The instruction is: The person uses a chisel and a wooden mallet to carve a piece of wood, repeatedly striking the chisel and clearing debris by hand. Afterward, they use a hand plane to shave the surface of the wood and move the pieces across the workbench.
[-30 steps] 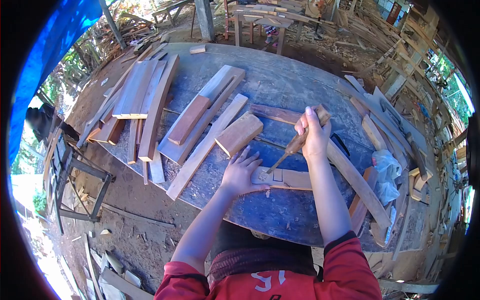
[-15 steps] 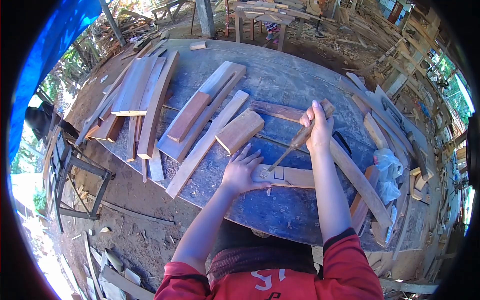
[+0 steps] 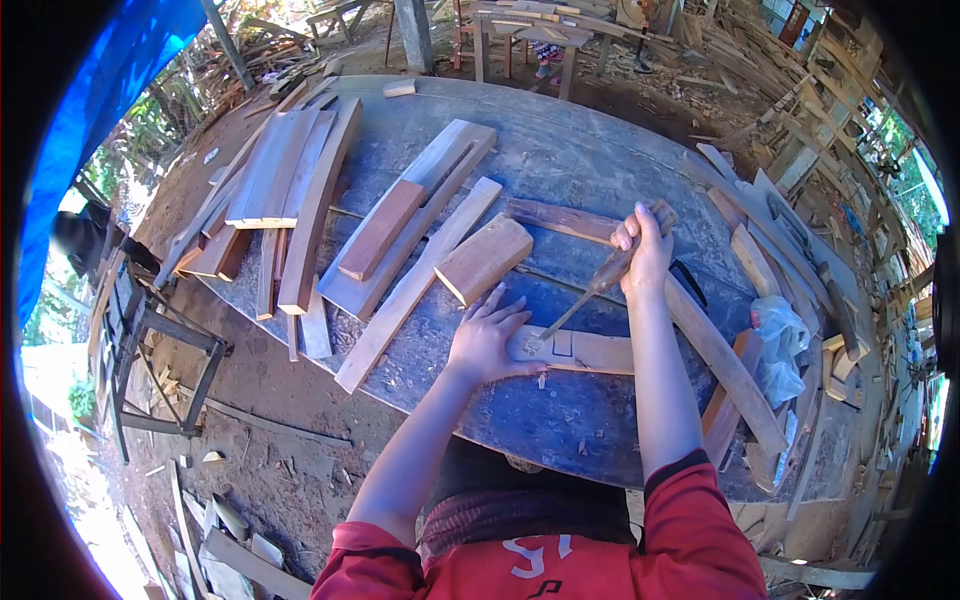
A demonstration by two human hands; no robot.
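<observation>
My right hand (image 3: 643,250) is wrapped round the wooden handle of a chisel (image 3: 575,305), which slants down to the left. Its tip meets a light wooden piece (image 3: 600,354) near that piece's left end, beside a rectangle marked on the wood. My left hand (image 3: 488,340) lies with fingers spread over the left end of the same piece, thumb along its near edge. Just beyond my left fingers is a thick wooden block (image 3: 485,258).
Long boards (image 3: 420,285) and a reddish block (image 3: 381,230) lie to the left, with stacked planks (image 3: 282,168) farther left. At right are a long slat (image 3: 725,365), a plastic bag (image 3: 780,340) and more timber. The table edge (image 3: 400,402) curves close to my body.
The view has shifted slightly. My right hand and the chisel handle have tilted a little to the right, while the tip stays near the same spot. My left hand keeps its place on the wood.
</observation>
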